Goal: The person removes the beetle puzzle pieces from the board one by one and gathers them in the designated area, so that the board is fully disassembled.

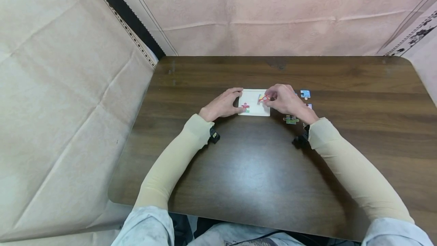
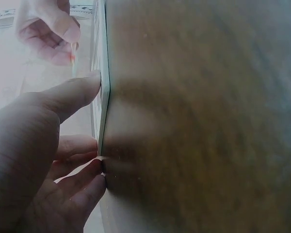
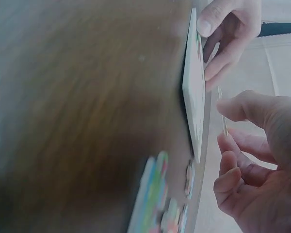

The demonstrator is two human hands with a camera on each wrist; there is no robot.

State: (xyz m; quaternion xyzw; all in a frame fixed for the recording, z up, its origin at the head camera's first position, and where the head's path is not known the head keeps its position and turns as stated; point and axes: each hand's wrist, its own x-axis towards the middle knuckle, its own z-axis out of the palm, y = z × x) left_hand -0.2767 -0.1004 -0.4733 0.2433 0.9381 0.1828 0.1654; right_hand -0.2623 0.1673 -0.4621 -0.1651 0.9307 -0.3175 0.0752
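Observation:
A white puzzle tray (image 1: 254, 111) lies flat on the table. At its lower-left corner sits a red and green jigsaw piece (image 1: 245, 106). My left hand (image 1: 222, 104) rests at the tray's left side, thumb on the near corner and fingers by the far corner; the left wrist view has the thumb (image 2: 75, 94) lying on the board. Over the right part of the tray, my right hand (image 1: 285, 100) pinches a yellow and red jigsaw piece (image 1: 262, 98) between thumb and fingers. In the right wrist view that piece (image 3: 223, 116) shows edge-on, raised above the board.
Right of the tray lie several loose jigsaw pieces, among them a blue one (image 1: 305, 93) and a green one (image 1: 291, 119), partly under my right forearm. The brown wooden table (image 1: 252, 170) meets a pale cloth (image 1: 273, 33) behind its far edge.

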